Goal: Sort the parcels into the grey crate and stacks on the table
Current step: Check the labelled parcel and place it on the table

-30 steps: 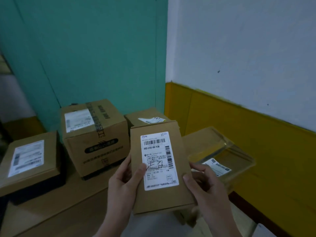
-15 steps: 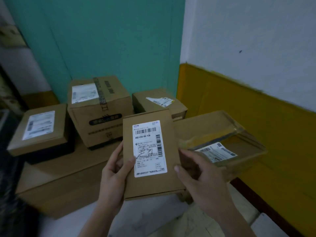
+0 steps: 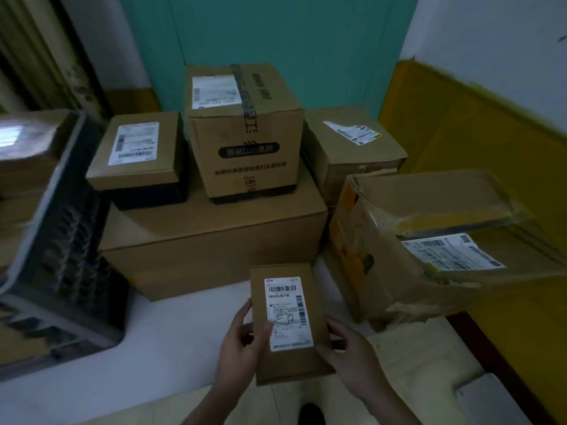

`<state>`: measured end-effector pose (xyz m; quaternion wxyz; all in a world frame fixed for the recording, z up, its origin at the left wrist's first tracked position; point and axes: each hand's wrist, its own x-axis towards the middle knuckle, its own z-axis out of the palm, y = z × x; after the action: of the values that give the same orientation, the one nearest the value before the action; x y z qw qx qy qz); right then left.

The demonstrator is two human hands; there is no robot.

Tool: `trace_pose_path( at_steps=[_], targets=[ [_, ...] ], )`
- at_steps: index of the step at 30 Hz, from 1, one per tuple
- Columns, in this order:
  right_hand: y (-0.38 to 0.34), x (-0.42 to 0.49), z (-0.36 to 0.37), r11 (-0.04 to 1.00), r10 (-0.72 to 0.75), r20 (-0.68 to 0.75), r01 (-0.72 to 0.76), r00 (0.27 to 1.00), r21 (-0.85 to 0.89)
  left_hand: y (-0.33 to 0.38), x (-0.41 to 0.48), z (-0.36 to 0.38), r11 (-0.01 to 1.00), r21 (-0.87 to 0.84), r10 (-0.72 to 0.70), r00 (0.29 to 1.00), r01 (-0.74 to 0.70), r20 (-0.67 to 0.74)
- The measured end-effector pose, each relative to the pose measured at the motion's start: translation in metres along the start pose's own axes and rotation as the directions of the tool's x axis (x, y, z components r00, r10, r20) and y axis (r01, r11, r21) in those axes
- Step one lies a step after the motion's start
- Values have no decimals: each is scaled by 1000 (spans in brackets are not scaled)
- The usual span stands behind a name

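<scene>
A flat brown parcel (image 3: 316, 360) with a white barcode label faces up, held over the front edge of the white table (image 3: 171, 338). My left hand (image 3: 242, 345) grips its left edge, thumb on the label. My right hand (image 3: 352, 357) holds its lower right edge with curled fingers. The grey crate (image 3: 58, 265) stands at the left, with parcels inside. Behind the held parcel a wide cardboard box (image 3: 214, 250) carries a small dark-based box (image 3: 138, 161) and a tall taped box (image 3: 242, 133).
Another labelled box (image 3: 352, 151) sits at the back right. A torn, taped carton (image 3: 429, 250) with a label leans at the right, close to the yellow and white wall. A teal wall stands behind the stack. Floor shows below the table edge.
The view has swung down and left, bringing the grey crate into sight. Both hands have lowered the flat parcel toward the table's front edge, still holding it.
</scene>
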<state>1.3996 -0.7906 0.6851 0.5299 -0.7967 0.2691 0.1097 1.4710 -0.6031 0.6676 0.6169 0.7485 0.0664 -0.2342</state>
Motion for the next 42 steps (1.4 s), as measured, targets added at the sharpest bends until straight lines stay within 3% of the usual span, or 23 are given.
trace_pose_path(
  at_steps=[9,12,14,16,19,22,26,31,36,42],
  targets=[
    [34,48,4,993,106,25,-108,994,51,-48,64,31,941,292,-198,978,172,62],
    [45,65,-2,997,74,64,-73,995,-19,-30,58,42,945,280,-201,975,168,91],
    [55,71,-3,987,-14,71,25,997,-161,-25,56,52,956,259,-169,980,137,106],
    [69,74,-2,908,-149,75,166,986,-385,-26,54,62,971,213,-130,986,105,108],
    [84,71,5,752,-250,80,245,965,-612,-29,51,72,988,118,-115,988,103,100],
    [81,68,12,639,-230,161,274,960,-718,-31,51,79,993,51,-106,992,102,75],
    [82,68,12,588,-228,205,303,952,-750,-27,49,77,987,1,-159,985,160,73],
    [78,70,13,604,-221,200,295,955,-740,-19,47,74,987,-21,-160,987,160,-10],
    [36,61,14,784,-288,185,342,940,-517,-5,42,49,996,-38,-90,988,86,-125],
    [-37,55,33,888,-305,157,340,939,-310,27,31,3,999,-25,41,974,-48,-222]
  ],
)
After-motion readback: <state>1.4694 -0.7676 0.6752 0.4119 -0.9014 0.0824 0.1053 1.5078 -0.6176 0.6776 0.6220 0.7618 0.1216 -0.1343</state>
